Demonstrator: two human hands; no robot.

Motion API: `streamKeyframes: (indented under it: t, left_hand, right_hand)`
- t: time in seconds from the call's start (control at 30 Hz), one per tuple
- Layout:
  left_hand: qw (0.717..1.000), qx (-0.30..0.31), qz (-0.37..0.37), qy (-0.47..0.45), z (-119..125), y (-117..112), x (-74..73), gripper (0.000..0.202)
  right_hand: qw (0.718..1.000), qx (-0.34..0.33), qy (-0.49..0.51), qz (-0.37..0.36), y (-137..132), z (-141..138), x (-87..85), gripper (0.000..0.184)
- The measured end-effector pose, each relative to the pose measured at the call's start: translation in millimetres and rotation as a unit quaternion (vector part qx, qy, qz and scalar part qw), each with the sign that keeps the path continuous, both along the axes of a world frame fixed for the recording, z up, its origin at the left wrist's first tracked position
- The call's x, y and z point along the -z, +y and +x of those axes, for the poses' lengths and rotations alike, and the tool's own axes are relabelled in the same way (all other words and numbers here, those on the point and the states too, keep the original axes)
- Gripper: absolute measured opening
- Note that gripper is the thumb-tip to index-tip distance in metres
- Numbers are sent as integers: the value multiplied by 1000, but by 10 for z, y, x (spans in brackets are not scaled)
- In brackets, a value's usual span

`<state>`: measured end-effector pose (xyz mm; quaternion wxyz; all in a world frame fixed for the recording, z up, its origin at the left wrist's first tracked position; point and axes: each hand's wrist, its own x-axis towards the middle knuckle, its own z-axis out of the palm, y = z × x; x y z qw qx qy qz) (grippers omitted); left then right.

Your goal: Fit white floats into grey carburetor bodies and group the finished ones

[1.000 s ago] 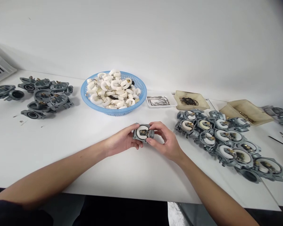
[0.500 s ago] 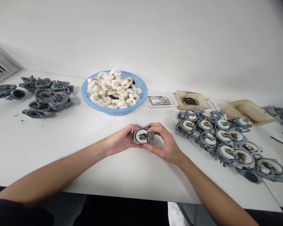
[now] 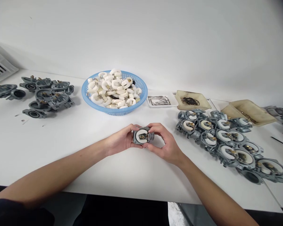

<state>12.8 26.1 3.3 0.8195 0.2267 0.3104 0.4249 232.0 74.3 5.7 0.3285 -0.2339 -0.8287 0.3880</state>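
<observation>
A grey metal carburetor body (image 3: 135, 140) is held between my two hands above the white table, its open bowl side facing up. Inside it lies a white C-shaped float (image 3: 138, 135) around brass parts. My left hand (image 3: 120, 140) grips the body from the left, thumb along the far edge and fingers beneath. From the right, my right hand (image 3: 163, 142) curls around it, one fingertip at the far side and the thumb at the near side, close to the float's hinge end.
A blue basket (image 3: 85, 97) heaped with white floats stands behind my hands. Bare carburetor bodies (image 3: 41, 105) lie at the left. Several float-fitted carburetors (image 3: 209, 139) crowd the right. Behind them are a white tray (image 3: 153, 106) of thin pins, a tub (image 3: 181, 94) of black rings and another tub (image 3: 265, 117).
Almost nothing differs. Both hands keep the same hold on the carburetor body, and at the far right edge something blurred has shifted slightly.
</observation>
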Motion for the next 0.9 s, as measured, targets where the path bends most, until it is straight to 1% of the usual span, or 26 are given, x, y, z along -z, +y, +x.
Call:
streamKeyframes:
  t: [0.33,0.57,0.7,0.9]
  left_hand:
    - [1000,-4,-3,-1,0,4,-14,23]
    - [1000,3,12,-3,4,-3,-12,24]
    - [1000,6,16,0,3,-8,-12,24]
    - [1000,13,18,-6,-5,5,-3,26]
  right_hand:
    - [1000,2,-1,-5,-9,-4,-11,37]
    - [1000,3,3,-26,-10,-7,-39,43]
    - [1000,7,6,-20,-4,-6,-65,38]
    - [1000,-8,0,6,6,7,-81,31]
